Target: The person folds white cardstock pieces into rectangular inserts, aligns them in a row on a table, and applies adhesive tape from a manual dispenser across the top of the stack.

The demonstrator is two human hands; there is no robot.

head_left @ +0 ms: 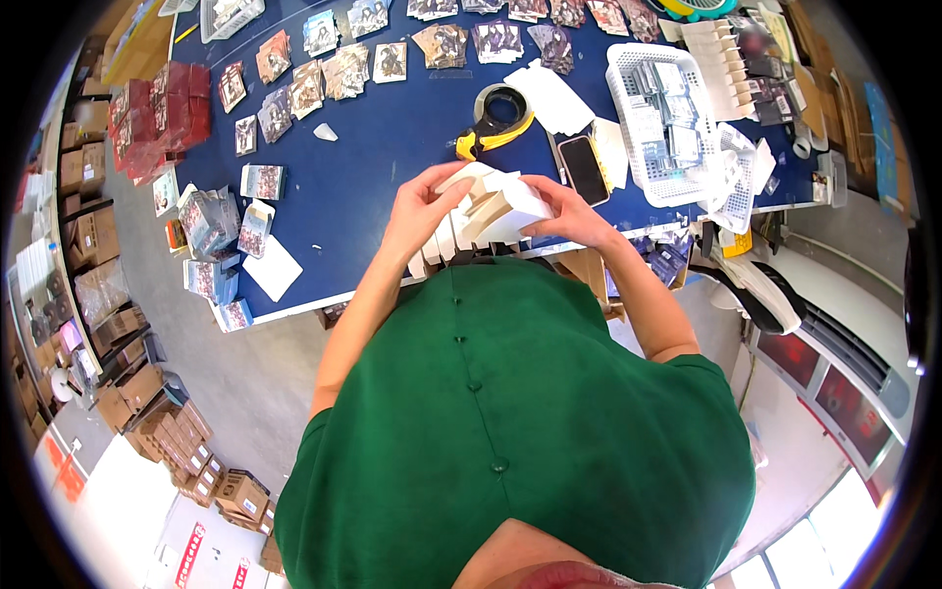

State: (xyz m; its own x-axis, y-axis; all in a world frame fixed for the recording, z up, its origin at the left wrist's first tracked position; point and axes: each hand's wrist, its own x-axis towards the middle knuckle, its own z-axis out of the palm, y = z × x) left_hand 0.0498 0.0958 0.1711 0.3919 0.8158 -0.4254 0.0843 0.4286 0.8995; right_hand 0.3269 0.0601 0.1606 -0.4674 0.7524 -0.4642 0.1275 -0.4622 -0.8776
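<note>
At the table's near edge, both hands grip a white folded-card box (528, 204) with upright flaps and a tan inner side. The fingers of my left hand (424, 204) close on its left part, thumb on top. My right hand (571, 216) pinches the right end between thumb and fingers. Just beyond them lies a yellow tape dispenser (496, 128) with a dark roll. A smartphone (584, 170) with a black screen rests right of the box, beside white sheets (551, 98). Whatever is inside the box cannot be made out.
Small stacks of illustrated cards (442, 45) line the blue table's (358, 187) far side. A white basket (640, 147) of wrapped packs stands right. Red wrapped boxes (162, 113) and small printed boxes (209, 221) sit left. An office chair (760, 290) stands to the right.
</note>
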